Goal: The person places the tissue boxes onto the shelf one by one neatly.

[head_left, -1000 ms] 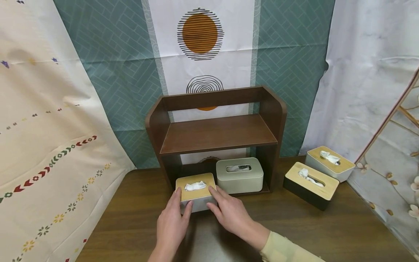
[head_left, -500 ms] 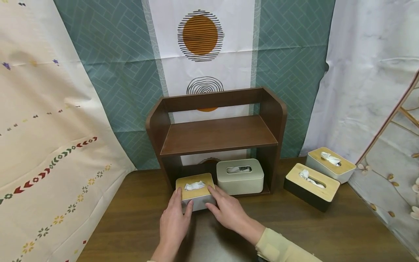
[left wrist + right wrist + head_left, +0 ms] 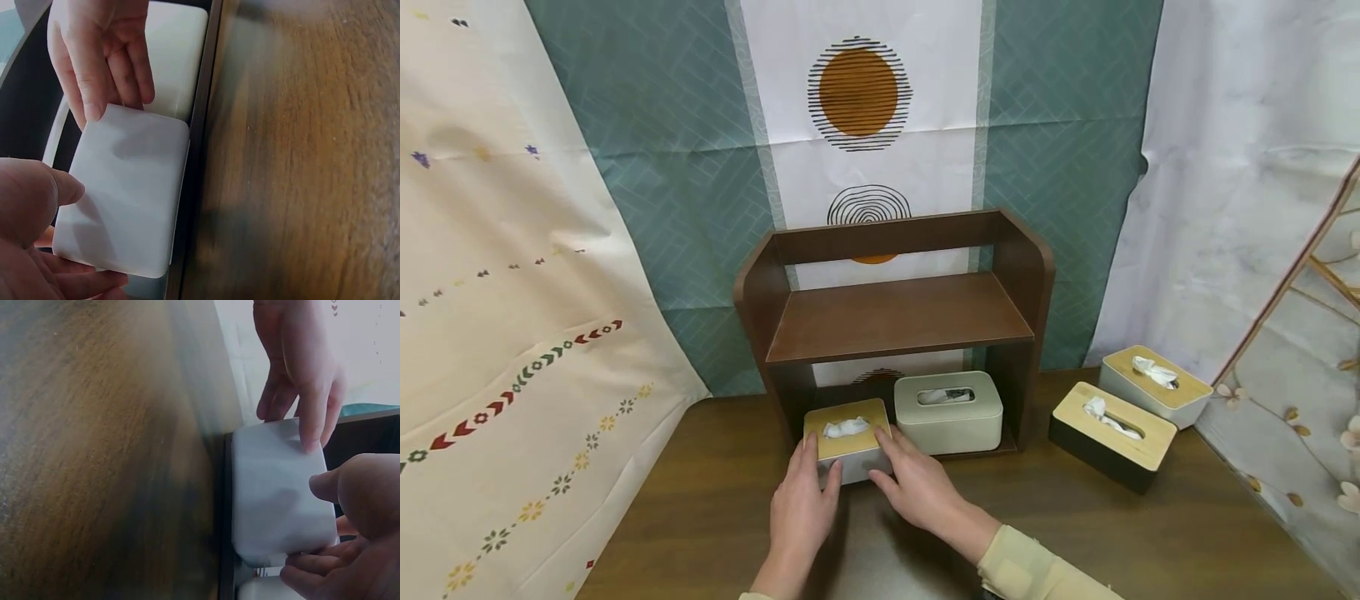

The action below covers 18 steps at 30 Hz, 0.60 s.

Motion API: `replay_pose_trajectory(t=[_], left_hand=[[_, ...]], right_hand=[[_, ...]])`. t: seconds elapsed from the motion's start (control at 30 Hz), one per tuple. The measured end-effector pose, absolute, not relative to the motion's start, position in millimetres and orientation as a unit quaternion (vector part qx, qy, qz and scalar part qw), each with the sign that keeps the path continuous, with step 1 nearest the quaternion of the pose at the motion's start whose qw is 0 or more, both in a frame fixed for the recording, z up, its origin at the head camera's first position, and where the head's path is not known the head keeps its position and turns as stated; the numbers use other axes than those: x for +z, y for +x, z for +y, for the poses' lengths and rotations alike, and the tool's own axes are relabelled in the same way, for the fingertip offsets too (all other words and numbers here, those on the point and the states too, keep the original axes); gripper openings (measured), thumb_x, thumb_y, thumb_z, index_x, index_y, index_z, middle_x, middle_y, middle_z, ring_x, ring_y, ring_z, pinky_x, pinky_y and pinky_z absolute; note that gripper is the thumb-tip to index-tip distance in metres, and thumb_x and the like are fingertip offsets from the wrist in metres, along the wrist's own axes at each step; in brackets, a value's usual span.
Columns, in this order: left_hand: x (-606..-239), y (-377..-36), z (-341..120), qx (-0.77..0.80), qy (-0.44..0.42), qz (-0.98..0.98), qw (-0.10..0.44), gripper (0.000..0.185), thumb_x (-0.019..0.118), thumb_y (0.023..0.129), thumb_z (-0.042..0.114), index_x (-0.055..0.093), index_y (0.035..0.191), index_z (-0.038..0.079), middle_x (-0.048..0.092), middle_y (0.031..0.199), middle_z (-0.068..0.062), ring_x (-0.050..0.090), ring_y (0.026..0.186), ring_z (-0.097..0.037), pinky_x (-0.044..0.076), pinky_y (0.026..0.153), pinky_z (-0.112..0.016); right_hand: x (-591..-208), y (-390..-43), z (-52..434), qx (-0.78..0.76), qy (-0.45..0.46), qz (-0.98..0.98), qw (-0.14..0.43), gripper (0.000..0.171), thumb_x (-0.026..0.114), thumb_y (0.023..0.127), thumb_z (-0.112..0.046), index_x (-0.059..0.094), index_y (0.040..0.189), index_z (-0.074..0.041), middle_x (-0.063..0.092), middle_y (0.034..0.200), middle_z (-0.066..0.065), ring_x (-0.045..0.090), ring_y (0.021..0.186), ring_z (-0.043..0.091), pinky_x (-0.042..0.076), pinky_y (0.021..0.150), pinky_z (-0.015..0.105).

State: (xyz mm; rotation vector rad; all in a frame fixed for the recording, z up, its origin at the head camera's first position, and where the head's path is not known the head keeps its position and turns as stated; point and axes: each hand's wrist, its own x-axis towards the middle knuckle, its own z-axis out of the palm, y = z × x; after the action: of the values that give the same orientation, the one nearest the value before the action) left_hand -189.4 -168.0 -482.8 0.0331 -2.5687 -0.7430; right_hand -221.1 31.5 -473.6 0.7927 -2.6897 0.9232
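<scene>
Both hands hold 1 small tissue box (image 3: 847, 439) with a wood-colored top and white sides. The left hand (image 3: 801, 510) grips its left end, thumb on the near side. The right hand (image 3: 921, 489) grips its right end, fingers curled on the edge. The box sits at the front edge of the brown shelf (image 3: 895, 317), in the left half of the bottom space, partly sticking out over the table (image 3: 700, 500).

In the left wrist view, the box's white side (image 3: 125, 194) touches the shelf's front lip, with bare wood table open on the right.

Just beside it, on the right under the shelf, sits a pale green box (image 3: 948, 411). The 2 boxes are very close, so there is little room between them. The top board of the shelf is bare.

Well off to the right on the table lie a black box (image 3: 1108, 435) and a white box (image 3: 1156, 386), both with wood tops and tissue poking out.
</scene>
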Motion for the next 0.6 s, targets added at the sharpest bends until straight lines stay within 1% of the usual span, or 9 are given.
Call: replay_pose_trajectory(t=[0.1, 0.27, 0.47, 0.6], left_hand=[[-485.7, -189.5, -169.2, -0.272, 0.011, -0.934, 0.231, 0.062, 0.076, 0.107, 0.023, 0.053, 0.157, -0.007, 0.056, 0.155, -0.033, 0.070, 0.121, -0.054, 0.058, 0.093, -0.070], [-487.1, -193.3, -170.6, -0.271, 0.000, -0.933, 0.237, 0.060, 0.074, 0.108, 0.022, 0.053, 0.157, -0.007, 0.055, 0.155, -0.035, 0.072, 0.115, -0.055, 0.058, 0.089, -0.070], [-487.5, -197.6, -170.4, -0.265, 0.002, -0.933, 0.245, 0.059, 0.074, 0.108, 0.021, 0.053, 0.156, -0.006, 0.048, 0.159, -0.038, 0.075, 0.097, -0.054, 0.061, 0.077, -0.067], [-488.2, -196.7, -167.1, -0.245, 0.003, -0.934, 0.261, 0.060, 0.077, 0.106, 0.021, 0.055, 0.155, -0.006, 0.047, 0.160, -0.037, 0.076, 0.088, -0.051, 0.061, 0.069, -0.063]], right_hand=[[-473.4, -219.3, 28.9, 0.300, 0.266, -0.912, 0.092, 0.067, 0.075, 0.107, -0.025, 0.049, 0.163, 0.002, 0.047, 0.162, 0.036, 0.061, 0.138, 0.048, 0.056, 0.102, 0.064], [-473.1, -219.3, 25.9, 0.289, 0.265, -0.915, 0.097, 0.068, 0.076, 0.107, -0.024, 0.048, 0.163, 0.003, 0.045, 0.162, 0.038, 0.063, 0.135, 0.049, 0.059, 0.098, 0.063], [-475.6, -221.2, 22.7, 0.284, 0.267, -0.916, 0.099, 0.070, 0.077, 0.107, -0.022, 0.046, 0.164, 0.004, 0.044, 0.162, 0.040, 0.063, 0.135, 0.049, 0.060, 0.097, 0.061], [-474.9, -218.3, 22.6, 0.272, 0.265, -0.918, 0.113, 0.069, 0.077, 0.106, -0.022, 0.048, 0.163, 0.004, 0.045, 0.161, 0.039, 0.065, 0.132, 0.049, 0.061, 0.095, 0.059]])
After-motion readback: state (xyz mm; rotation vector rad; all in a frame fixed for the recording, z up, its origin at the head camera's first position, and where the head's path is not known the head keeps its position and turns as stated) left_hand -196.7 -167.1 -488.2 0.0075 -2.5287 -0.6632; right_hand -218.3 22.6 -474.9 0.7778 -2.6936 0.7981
